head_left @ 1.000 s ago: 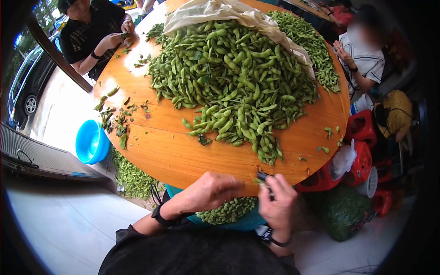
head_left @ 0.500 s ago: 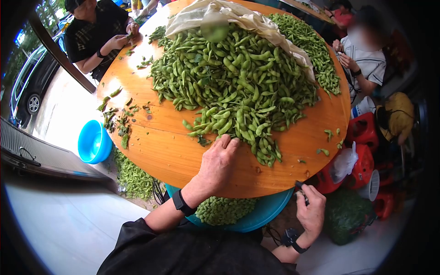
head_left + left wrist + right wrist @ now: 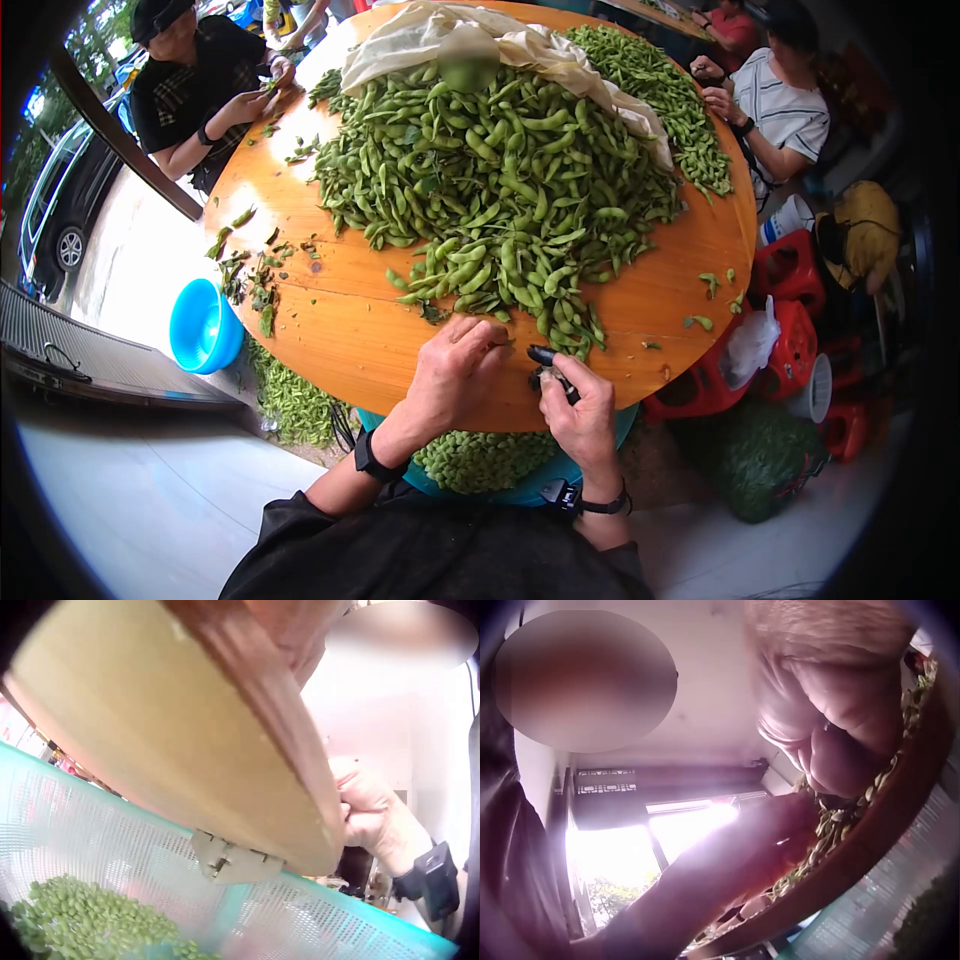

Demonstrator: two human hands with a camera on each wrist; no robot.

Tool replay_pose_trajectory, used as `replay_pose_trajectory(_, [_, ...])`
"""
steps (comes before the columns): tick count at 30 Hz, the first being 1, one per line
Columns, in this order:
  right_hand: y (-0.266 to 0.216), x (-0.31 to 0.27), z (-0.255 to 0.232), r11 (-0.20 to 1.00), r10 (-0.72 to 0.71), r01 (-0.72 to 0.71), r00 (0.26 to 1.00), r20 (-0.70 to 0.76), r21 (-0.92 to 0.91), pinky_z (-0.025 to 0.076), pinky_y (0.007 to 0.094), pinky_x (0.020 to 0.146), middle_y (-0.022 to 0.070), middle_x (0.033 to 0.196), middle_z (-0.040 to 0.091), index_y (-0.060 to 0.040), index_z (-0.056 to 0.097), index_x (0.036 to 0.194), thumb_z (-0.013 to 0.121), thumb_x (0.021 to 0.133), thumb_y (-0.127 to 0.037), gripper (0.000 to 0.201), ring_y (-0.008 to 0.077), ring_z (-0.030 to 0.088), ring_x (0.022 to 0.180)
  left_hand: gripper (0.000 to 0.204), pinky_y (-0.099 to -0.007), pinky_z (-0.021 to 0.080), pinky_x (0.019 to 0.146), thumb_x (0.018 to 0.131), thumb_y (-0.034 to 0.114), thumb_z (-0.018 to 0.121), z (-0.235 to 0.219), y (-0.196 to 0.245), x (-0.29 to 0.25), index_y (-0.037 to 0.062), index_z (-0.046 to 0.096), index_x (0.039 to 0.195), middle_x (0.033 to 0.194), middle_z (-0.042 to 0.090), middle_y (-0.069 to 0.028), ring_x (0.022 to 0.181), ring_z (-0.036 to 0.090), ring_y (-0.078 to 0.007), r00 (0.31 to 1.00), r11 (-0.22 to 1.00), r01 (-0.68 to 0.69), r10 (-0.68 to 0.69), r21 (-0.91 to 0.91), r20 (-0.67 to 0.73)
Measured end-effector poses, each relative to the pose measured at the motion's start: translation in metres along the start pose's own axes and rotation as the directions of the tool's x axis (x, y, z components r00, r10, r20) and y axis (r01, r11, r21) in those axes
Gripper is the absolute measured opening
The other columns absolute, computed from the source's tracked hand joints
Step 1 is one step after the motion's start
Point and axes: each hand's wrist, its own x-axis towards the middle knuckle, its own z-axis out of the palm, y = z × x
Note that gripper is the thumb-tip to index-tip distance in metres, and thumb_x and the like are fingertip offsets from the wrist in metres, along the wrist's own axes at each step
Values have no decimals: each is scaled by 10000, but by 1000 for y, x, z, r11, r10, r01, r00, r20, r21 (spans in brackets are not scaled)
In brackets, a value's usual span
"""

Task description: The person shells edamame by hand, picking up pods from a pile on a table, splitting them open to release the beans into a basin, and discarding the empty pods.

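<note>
A large heap of green soybean pods (image 3: 490, 200) covers much of the round wooden table (image 3: 350, 330). My left hand (image 3: 450, 370) is just in front of its near edge, fingers curled, with a sliver of green pod (image 3: 509, 343) at the fingertips. Close to its right, my right hand (image 3: 585, 415) grips a small black tool (image 3: 542, 355) between thumb and fingers, its tip towards the left hand. The palm side hides most of the tool. Below the table edge, a teal mesh basket (image 3: 390, 930) holds shelled green beans (image 3: 90, 919).
A cream cloth (image 3: 420, 40) lies over the heap's back. Leaf scraps (image 3: 262, 290) lie at the table's left. A blue basin (image 3: 205, 325) stands beyond the left edge, red stools (image 3: 790, 345) to the right. Two people (image 3: 205, 90) (image 3: 775, 100) sit across the table.
My left hand reached to the heap's near edge and has drawn back slightly towards me. My right hand swung out to the right, then came back over the table beside the left, still holding the black tool.
</note>
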Motion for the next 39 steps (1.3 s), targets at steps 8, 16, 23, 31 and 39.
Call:
replay_pose_trajectory(8, [-4, -1, 7, 839, 146, -198, 979, 141, 507, 393, 216, 479, 18, 881, 536, 124, 582, 1180, 561, 962, 13, 246, 42, 482, 585, 78, -206, 493, 693, 883, 2, 698, -3, 5, -10, 0, 653, 947, 811, 651, 11, 756, 567, -28, 884, 530, 462, -339, -711, 321])
replay_pose_trajectory(16, [-2, 1, -3, 826, 66, -179, 972, 224, 534, 362, 216, 468, 6, 863, 518, 99, 602, 1156, 563, 960, 19, 215, 41, 472, 579, 180, -218, 451, 571, 870, -30, 705, 1, 6, -15, 32, 573, 977, 773, 613, 7, 661, 561, -58, 869, 326, 465, -346, -823, 355])
replay_pose_trajectory(23, [-8, 2, -8, 896, -35, -63, 977, 210, 440, 406, 258, 479, 44, 836, 540, 49, 631, 1024, 597, 906, 35, 123, 116, 536, 577, 215, -203, 401, 499, 909, -2, 675, 3, 3, -19, 58, 541, 1066, 766, 611, -16, 578, 543, -113, 748, -446, 557, -99, -701, 657])
replay_pose_trajectory(31, [-19, -17, -8, 799, -490, 521, 854, 176, -302, 489, 349, 576, 114, 822, 538, 32, 638, 992, 639, 806, 72, 190, 273, 592, 659, 365, -239, 515, 685, 960, 38, 630, -29, 23, -29, 14, 498, 1300, 827, 602, 1, 815, 598, -72, 781, 170, 623, -192, -763, 595])
replay_pose_trajectory(39, [-7, -41, -36, 896, -314, 341, 939, 138, -285, 460, 316, 546, 96, 778, 568, 25, 662, 937, 677, 776, 64, 166, 217, 585, 608, 339, -370, 508, 642, 787, -88, 617, -41, 20, -63, -44, 595, 1123, 908, 551, -136, 794, 603, -313, 907, 926, -102, 236, -363, 348])
